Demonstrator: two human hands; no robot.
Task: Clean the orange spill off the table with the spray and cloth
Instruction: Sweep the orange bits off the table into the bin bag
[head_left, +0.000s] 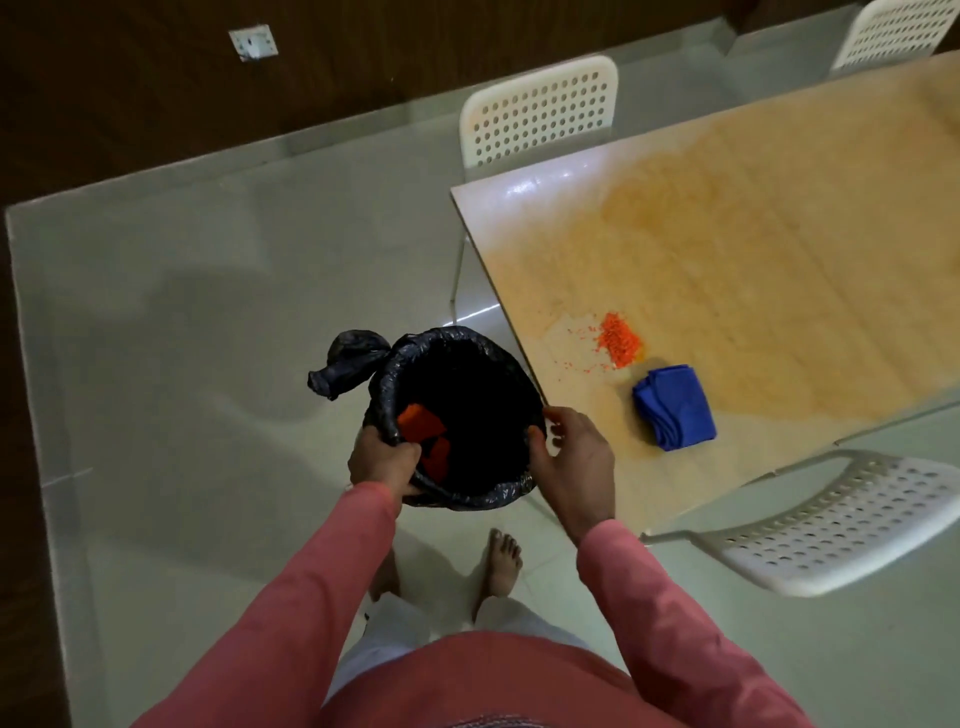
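A person in a pink long-sleeved top stands barefoot on the pale tiled floor (208, 312), holding a round bin lined with a crinkled black plastic bag (457, 415) just off the near left corner of the light wooden table (779, 249). The left hand (384, 460) has its fingers curled over the bin's near left rim, gripping the liner. The right hand (571, 462) sits at the bin's right rim with fingers bent towards it; whether they actually clasp the rim or only touch it, I cannot tell. Inside the bin lie a few flat orange pieces (423, 431). A knotted tail of the bag sticks out on the far left side.

On the table, close to its left edge, is a small heap of orange grains (618, 340), with loose grains scattered to its left. Just nearer and to the right lies a folded blue cloth (675, 410), apart from the heap. White perforated plastic chairs stand at the table: one at the far side (540, 109), one near right (841, 519).
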